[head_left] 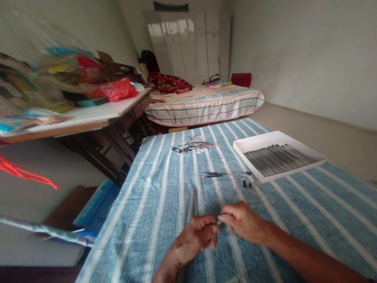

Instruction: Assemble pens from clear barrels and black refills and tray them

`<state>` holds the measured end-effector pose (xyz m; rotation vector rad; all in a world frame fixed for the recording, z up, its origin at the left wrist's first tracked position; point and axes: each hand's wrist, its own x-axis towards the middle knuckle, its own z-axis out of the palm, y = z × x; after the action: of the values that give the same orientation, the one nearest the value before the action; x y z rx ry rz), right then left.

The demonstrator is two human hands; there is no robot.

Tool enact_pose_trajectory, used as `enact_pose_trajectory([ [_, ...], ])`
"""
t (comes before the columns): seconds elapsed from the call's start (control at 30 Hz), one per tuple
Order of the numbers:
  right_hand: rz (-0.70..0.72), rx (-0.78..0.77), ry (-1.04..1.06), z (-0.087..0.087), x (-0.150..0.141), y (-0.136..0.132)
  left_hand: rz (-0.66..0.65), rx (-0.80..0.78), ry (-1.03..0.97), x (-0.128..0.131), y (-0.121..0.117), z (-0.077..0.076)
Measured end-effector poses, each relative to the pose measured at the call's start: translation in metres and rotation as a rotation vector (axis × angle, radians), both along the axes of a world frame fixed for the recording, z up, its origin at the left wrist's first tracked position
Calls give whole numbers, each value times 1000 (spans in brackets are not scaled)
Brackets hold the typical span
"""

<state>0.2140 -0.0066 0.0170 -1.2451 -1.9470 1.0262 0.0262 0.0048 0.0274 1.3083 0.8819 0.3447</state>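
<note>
My left hand (200, 236) is closed in a pinch, its fingertips meeting those of my right hand (243, 222), also pinched. A small pale piece shows between the fingertips; the fingers hide most of it, and I cannot tell its kind. Just beyond my left hand lie several clear, slim tubes (191, 202). Thin dark rods (215, 174) lie farther forward. To their right is a clear plastic bag (247, 183) with small black pieces. A white box (260, 177) at the right holds a row of slim dark-and-clear sticks that look like pens (278, 159).
A blue striped cloth (165, 188) covers the table. Near its far edge lies a pile of thin dark parts (193, 146). Left of it stands a white-topped desk (97, 114) with bags, including a red one (119, 89). Beyond is a bed (206, 104).
</note>
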Motion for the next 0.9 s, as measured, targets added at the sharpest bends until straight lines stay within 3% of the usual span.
enact_pose_trajectory([
  [0.17,-34,-53,-69,2,2,-1,-13,37,52,3,-1,2],
  [0.33,18,-96,95,9,9,-3,-22,48,79,3,-1,1],
  [0.53,-10,-43,-51,8,5,-4,-44,24,78,6,-2,4],
  [0.7,-11,-74,28,7,6,-4,-29,15,70,7,-2,2],
  [0.9,-18,-59,-83,6,7,-4,-31,13,59,7,-2,0],
])
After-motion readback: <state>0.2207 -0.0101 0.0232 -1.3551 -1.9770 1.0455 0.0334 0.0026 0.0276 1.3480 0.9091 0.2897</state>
